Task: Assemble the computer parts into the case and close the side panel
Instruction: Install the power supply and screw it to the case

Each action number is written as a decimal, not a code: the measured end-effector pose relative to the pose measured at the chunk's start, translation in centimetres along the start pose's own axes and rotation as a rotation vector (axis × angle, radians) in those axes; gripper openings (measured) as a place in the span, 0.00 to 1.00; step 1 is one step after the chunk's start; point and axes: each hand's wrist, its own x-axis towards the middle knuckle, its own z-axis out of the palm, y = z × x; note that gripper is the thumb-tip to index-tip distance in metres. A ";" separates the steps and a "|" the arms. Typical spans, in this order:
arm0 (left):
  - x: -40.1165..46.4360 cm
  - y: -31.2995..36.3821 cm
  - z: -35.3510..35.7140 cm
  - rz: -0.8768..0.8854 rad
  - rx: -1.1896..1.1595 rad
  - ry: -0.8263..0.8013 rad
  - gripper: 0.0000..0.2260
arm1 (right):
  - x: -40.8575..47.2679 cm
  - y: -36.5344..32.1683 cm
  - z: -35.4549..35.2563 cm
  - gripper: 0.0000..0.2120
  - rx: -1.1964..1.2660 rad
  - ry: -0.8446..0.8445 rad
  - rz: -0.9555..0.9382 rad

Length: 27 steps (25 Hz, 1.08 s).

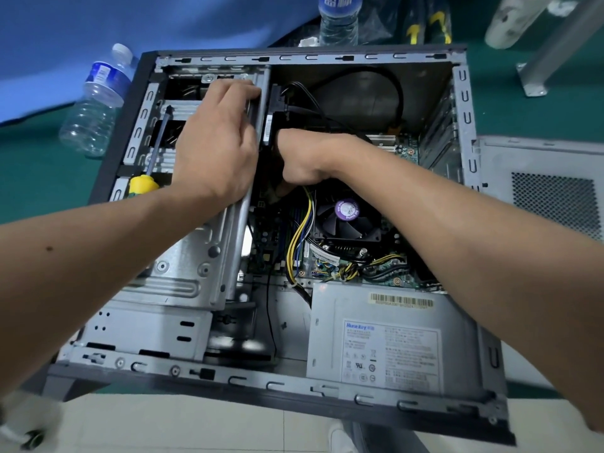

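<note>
The left hand (215, 138) lies palm-down on the metal drive cage (183, 256), its fingers bent over the cage's upright edge rail near the top, gripping that rail; the wrist is straight and the forearm runs back toward the lower left corner of the view. The right hand (307, 158) is clenched, knuckles up, around a black part (277, 125) just beside the cage wall; the fingertips are tucked under and hidden, so exactly how they pinch it cannot be told; black cables (327, 116) run from that part toward the back of the case; the right forearm crosses above the CPU fan (346, 220) and stretches out to the right edge.

The computer case (464, 103) lies on its side, open, on a green surface (32, 178); inside, the motherboard (405, 148) shows around the fan, with yellow and black wires (297, 237) curving down toward the grey power supply (385, 341) in the near corner. A screwdriver (147, 178) with a yellow handle rests on the cage, just left of the left hand. The side panel (542, 178) lies flat just to the right of the case, off it. Two clear water bottles stand outside: one (94, 103) left of the case, another (340, 21) behind it.
</note>
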 end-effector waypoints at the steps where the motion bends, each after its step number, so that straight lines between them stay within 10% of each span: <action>1: 0.0 0.0 0.0 0.001 0.000 -0.002 0.22 | 0.1 0.0 0.1 0.05 -0.004 -0.001 0.000; 27: 0.0 0.1 0.0 -0.004 0.015 -0.007 0.21 | 0.8 0.2 1.5 0.08 0.071 0.236 0.059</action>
